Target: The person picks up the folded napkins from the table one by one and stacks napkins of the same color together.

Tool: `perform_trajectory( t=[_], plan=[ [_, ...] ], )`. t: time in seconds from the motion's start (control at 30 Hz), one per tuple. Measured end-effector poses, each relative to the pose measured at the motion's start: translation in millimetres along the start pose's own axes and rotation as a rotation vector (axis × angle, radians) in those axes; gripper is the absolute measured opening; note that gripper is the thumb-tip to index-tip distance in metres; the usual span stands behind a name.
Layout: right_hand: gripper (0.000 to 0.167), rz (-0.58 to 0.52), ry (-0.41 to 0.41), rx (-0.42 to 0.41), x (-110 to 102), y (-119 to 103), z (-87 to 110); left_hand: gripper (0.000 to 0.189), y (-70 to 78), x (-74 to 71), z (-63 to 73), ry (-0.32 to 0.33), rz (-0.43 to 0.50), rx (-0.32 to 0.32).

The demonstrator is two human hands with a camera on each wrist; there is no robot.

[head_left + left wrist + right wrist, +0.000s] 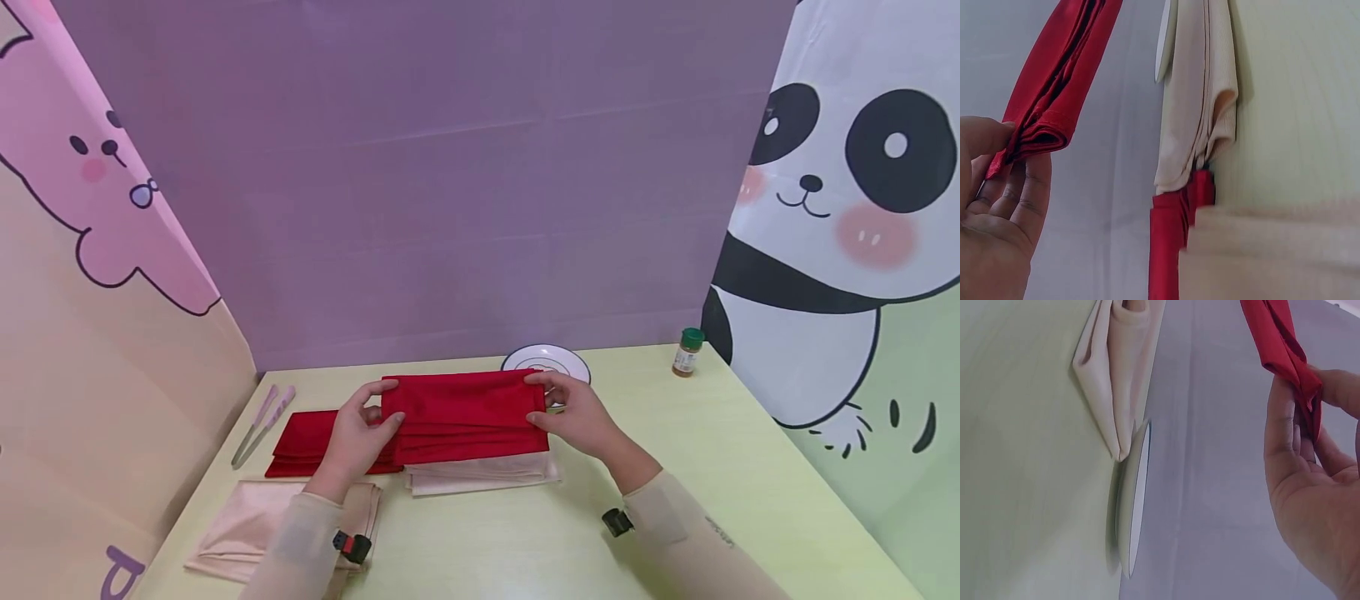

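Observation:
A folded red cloth (465, 408) is held up level between both hands, above a folded pale pink cloth (483, 475) on the table. My left hand (358, 433) pinches its left end, thumb on one side and fingers on the other. At the opposite end, my right hand (577, 414) grips the cloth the same way. Both wrist views show the red cloth (1060, 81) apart from the pale cloth (1116, 369) below. Another folded red cloth (303, 442) lies on the table beyond my left wrist, partly covered by the hand.
A white plate (543, 357) with a dark rim stands behind the held cloth. Tongs (258, 427) lie at the far left. Another pale pink cloth (240, 525) is under my left forearm. A green-capped jar (687, 353) stands at the back right, near the purple backdrop (450, 183).

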State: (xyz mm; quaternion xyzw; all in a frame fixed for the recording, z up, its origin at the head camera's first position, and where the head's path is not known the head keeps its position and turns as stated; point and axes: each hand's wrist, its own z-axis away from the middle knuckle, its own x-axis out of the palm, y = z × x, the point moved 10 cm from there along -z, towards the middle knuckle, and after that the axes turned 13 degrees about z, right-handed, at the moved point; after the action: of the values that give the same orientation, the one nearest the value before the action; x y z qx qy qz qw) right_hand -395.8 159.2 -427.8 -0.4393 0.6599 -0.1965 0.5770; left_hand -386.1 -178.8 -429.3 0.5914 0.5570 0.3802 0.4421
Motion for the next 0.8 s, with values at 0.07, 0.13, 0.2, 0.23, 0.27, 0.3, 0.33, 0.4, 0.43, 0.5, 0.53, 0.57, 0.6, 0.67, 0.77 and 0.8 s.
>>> perform_trajectory(
  t=[0.07,0.13,0.2,0.23,0.27,0.3,0.33,0.4,0.43,0.5,0.53,0.57,0.6,0.67,0.77,0.8],
  plan=[
    [0.054,0.005,0.001,0.002,3.7,-0.6,-2.1,0.055,0.6,-3.9,0.1,0.005,-0.008,-0.001],
    [0.053,0.002,0.002,0.002,7.2,-1.7,-4.3,0.054,1.2,-7.8,0.1,0.010,-0.021,0.000],
    [0.053,-0.003,-0.001,0.001,10.9,-3.3,-6.3,0.054,1.4,-11.9,0.1,0.013,-0.029,0.000],
    [0.053,-0.003,-0.003,0.004,13.0,-3.8,-7.3,0.054,1.0,-14.1,-0.1,0.014,-0.035,-0.001],
    [0.053,-0.005,-0.006,0.007,15.0,-4.9,-8.3,0.054,0.4,-16.3,-0.1,0.014,-0.039,0.000],
    [0.053,-0.010,-0.010,0.009,17.2,-5.8,-9.3,0.054,-0.1,-18.5,0.1,0.014,-0.044,0.000],
    [0.053,-0.013,-0.015,0.009,19.4,-7.4,-10.2,0.055,-1.2,-20.8,0.2,0.014,-0.050,-0.003],
    [0.053,-0.011,-0.019,0.010,24.0,-9.2,-12.2,0.055,-3.5,-26.2,0.3,0.018,-0.061,-0.011],
    [0.053,-0.010,-0.020,0.010,26.1,-10.1,-13.1,0.055,-4.0,-28.6,0.5,0.018,-0.067,-0.013],
    [0.053,-0.019,-0.024,0.008,30.9,-12.3,-15.0,0.056,-4.4,-33.4,1.0,0.018,-0.075,-0.017],
    [0.053,-0.018,-0.023,0.006,33.0,-13.7,-16.0,0.056,-5.0,-36.0,0.8,0.020,-0.081,-0.018],
    [0.053,-0.017,-0.021,0.006,35.3,-14.5,-17.1,0.056,-5.1,-38.3,0.8,0.021,-0.087,-0.017],
    [0.052,-0.015,-0.019,0.006,37.4,-15.3,-18.1,0.056,-4.8,-40.3,1.1,0.023,-0.095,-0.016],
    [0.052,-0.010,-0.016,0.002,42.0,-17.5,-20.8,0.057,-7.2,-45.0,1.1,0.031,-0.104,-0.022],
    [0.051,0.003,-0.010,-0.004,48.2,-20.8,-24.2,0.058,-10.9,-51.4,2.5,0.044,-0.106,-0.044],
    [0.051,-0.001,-0.010,-0.004,50.3,-22.0,-25.1,0.059,-12.2,-53.8,3.0,0.050,-0.102,-0.051]
  ],
)
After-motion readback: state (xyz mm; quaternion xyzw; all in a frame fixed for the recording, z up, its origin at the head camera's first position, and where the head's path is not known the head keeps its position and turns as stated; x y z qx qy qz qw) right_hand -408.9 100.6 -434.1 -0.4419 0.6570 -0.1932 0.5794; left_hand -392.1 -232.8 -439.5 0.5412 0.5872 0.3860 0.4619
